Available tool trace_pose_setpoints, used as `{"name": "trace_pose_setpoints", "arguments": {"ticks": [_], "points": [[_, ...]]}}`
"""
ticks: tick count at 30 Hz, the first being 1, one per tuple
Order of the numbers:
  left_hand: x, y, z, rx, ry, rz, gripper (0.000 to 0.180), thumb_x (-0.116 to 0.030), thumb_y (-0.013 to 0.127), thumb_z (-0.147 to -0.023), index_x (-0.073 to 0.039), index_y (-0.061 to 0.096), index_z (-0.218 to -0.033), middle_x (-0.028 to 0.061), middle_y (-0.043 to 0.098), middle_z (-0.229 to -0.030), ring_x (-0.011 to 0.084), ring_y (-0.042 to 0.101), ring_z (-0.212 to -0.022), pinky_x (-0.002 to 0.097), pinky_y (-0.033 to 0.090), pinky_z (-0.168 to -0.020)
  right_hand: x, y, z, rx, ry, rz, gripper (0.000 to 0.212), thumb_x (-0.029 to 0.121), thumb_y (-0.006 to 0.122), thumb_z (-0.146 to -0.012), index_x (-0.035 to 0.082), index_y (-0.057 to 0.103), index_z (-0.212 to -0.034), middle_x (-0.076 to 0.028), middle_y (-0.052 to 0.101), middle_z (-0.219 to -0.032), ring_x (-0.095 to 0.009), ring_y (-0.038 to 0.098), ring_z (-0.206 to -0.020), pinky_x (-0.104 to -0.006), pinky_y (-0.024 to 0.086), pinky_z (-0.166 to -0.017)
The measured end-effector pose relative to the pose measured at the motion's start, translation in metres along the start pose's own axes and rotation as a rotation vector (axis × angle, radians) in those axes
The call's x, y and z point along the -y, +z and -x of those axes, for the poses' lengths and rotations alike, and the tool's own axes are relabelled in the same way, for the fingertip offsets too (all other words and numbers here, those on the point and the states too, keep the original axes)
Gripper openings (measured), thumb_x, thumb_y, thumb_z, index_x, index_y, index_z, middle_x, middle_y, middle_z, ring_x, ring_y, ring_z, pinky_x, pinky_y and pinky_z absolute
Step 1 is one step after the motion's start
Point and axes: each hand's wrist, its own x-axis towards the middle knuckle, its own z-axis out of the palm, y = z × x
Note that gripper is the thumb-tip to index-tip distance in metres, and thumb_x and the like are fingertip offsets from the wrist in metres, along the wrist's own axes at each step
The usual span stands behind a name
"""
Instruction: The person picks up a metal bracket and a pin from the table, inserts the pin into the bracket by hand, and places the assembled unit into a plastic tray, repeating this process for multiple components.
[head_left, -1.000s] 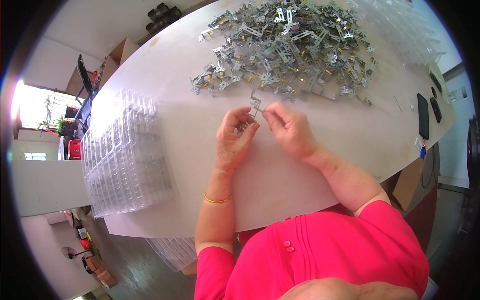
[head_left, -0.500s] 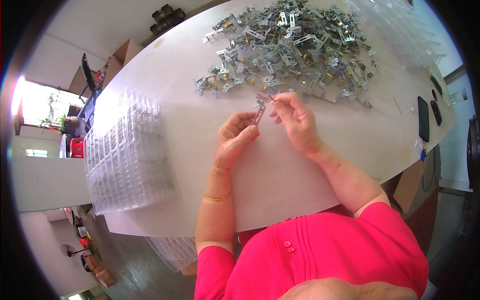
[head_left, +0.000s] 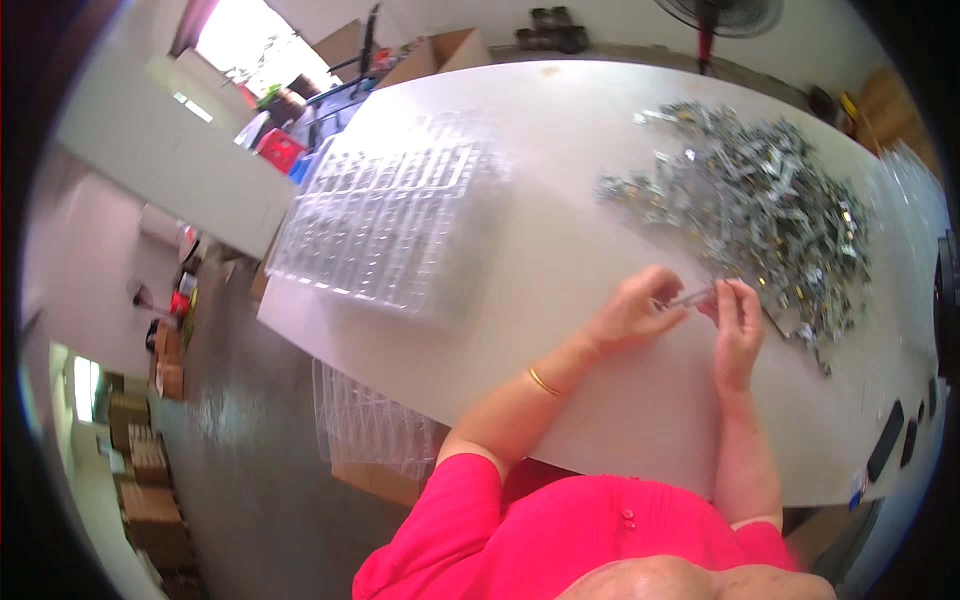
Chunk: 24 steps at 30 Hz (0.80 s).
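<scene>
Between my two hands is a small flat metal bracket (head_left: 690,299), slightly blurred. The fingers of my left hand (head_left: 640,312), with a gold bangle on that wrist, pinch one end of it. At its other end, the bracket is gripped by the fingertips of my right hand (head_left: 738,335). A large heap of loose metal brackets (head_left: 770,200), some with brass-coloured parts, spreads just beyond my hands on the right side of the table. Clear plastic trays (head_left: 390,220) with many compartments lie stacked on the left, apart from my left hand.
The pale table (head_left: 540,240) has a curved far edge. More clear trays (head_left: 370,420) rest on a cardboard box below its near left edge. Clear plastic sheeting (head_left: 912,230) lies at the right. Near the right edge is a black phone (head_left: 885,440). A fan (head_left: 720,15) stands beyond.
The head view has swung left, so the table, heap and hands appear farther right and the trays show more fully. Both hands still hold the bracket, now lying more level between them.
</scene>
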Motion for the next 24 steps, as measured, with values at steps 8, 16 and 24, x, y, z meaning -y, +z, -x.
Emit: {"name": "trace_pose_setpoints", "arguments": {"ticks": [8,16,24], "points": [[-0.008,-0.003,0.003,-0.098,0.256,-0.417,0.019,-0.005,0.076,-0.079,-0.005,0.060,-0.091,0.0111,0.064,-0.083,0.0280,0.063,-0.077,0.0398,0.049,-0.074,-0.007,0.003,0.004,-0.007,-0.087,0.076,0.013,0.015,0.058,-0.103,0.004,0.063,-0.108,-0.002,0.063,-0.098,-0.010,0.062,-0.087,-0.0270,0.055,-0.074],[-0.053,-0.025,-0.009,-0.352,0.093,-0.218,0.017,-0.005,0.076,-0.084,-0.001,0.065,-0.097,0.0100,0.070,-0.089,0.0202,0.068,-0.083,0.0326,0.053,-0.074,-0.017,0.001,0.009,0.072,-0.108,0.078,0.010,0.013,0.057,-0.104,0.006,0.061,-0.108,-0.001,0.062,-0.097,-0.007,0.056,-0.077,-0.0229,0.049,-0.067],[-0.154,-0.158,-0.006,-0.507,-0.047,-0.424,0.015,-0.005,0.074,-0.088,0.002,0.072,-0.101,0.0050,0.073,-0.089,0.0095,0.067,-0.081,0.0252,0.054,-0.075,-0.017,0.006,0.016,0.286,-0.040,0.227,0.006,0.013,0.061,-0.102,0.007,0.062,-0.102,0.002,0.059,-0.083,-0.005,0.052,-0.066,-0.0207,0.045,-0.059]]}}
